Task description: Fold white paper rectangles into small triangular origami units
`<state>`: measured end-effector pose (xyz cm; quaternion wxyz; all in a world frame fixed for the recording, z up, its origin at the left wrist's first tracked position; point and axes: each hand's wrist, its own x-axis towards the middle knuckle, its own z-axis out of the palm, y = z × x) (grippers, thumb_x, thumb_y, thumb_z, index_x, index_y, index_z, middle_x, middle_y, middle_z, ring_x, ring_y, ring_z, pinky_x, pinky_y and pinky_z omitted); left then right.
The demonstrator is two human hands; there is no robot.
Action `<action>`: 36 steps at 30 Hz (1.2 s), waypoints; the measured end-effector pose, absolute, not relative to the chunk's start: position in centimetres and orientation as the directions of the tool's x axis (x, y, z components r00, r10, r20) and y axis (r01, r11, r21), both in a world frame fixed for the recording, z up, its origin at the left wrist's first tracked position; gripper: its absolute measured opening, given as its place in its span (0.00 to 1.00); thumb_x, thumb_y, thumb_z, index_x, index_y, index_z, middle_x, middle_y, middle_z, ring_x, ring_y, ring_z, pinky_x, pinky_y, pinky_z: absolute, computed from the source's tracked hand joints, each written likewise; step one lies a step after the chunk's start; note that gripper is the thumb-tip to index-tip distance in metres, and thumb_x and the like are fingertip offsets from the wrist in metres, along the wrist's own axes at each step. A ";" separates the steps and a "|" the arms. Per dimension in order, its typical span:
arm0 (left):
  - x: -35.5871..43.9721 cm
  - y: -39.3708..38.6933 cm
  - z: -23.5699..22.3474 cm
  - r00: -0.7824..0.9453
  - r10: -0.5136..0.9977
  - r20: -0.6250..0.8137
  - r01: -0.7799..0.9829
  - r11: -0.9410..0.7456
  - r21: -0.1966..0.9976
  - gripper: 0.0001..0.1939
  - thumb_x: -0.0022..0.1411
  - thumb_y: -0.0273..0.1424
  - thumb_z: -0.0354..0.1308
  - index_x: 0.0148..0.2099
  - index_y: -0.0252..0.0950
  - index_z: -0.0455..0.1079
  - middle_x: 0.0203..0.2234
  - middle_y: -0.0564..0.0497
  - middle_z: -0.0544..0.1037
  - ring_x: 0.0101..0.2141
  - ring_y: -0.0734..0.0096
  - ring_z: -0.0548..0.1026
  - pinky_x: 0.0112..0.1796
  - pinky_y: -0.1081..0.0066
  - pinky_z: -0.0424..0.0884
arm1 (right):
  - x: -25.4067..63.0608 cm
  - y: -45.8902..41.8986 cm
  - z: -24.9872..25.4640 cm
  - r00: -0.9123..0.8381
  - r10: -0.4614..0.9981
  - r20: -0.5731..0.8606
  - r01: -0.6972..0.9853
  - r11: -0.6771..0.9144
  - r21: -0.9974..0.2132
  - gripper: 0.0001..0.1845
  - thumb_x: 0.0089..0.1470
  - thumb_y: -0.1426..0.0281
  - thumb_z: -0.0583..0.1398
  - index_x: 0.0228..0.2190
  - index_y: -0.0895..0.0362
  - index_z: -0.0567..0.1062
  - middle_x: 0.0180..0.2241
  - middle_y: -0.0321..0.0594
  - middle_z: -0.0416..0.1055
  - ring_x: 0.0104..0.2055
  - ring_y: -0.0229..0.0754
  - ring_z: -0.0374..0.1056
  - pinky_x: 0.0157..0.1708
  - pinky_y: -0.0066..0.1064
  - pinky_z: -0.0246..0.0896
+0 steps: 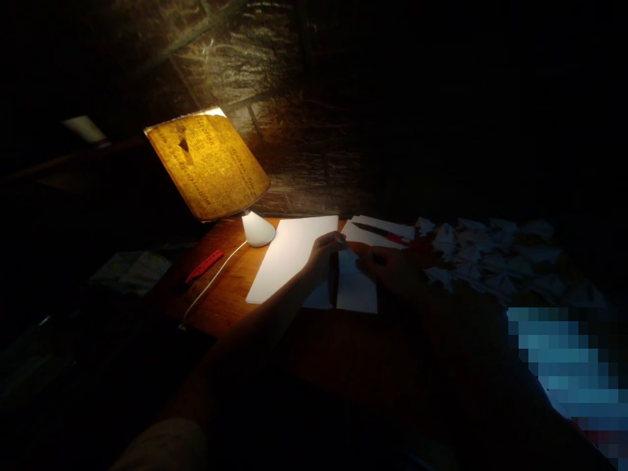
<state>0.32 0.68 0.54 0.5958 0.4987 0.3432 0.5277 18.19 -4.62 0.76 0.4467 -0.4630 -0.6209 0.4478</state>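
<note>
Nearest, the dim front of the wooden table [228,307] carries a white cord [210,282] and, beside it, a red-handled tool [205,266], lying off to the left where neither hand would knock it. Farther in, the left hand [321,254] reaches over the white sheets [279,268], its fingers curled close together by a small pale spot; whether they pinch anything, I cannot tell. The right hand [377,261] is bent in shadow beside the narrower white piece [357,291]; its grip is too dark to judge. The hands nearly meet, perhaps to steady something small between them. Beyond lie more paper [356,237] with a dark, red-ended tool [375,230] across it, and, at right, many pale folded pieces [490,252], spread apart from the flat sheets. The lamp [258,230] stands against the sheets' left side, probably for light, its tilted shade [209,167] glowing before the stone wall [220,62].
</note>
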 end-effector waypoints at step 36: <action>0.2 0.7 -0.2 0.356 0.915 0.193 -0.078 -0.176 0.981 0.22 0.48 0.44 0.77 0.28 0.33 0.72 0.24 0.54 0.72 0.27 0.74 0.69 0.32 0.72 0.63 | 18.1 -4.4 0.5 -0.108 0.982 0.154 0.197 0.173 -0.965 0.15 0.46 0.56 0.62 0.20 0.53 0.69 0.21 0.35 0.66 0.26 0.39 0.59 0.27 0.32 0.54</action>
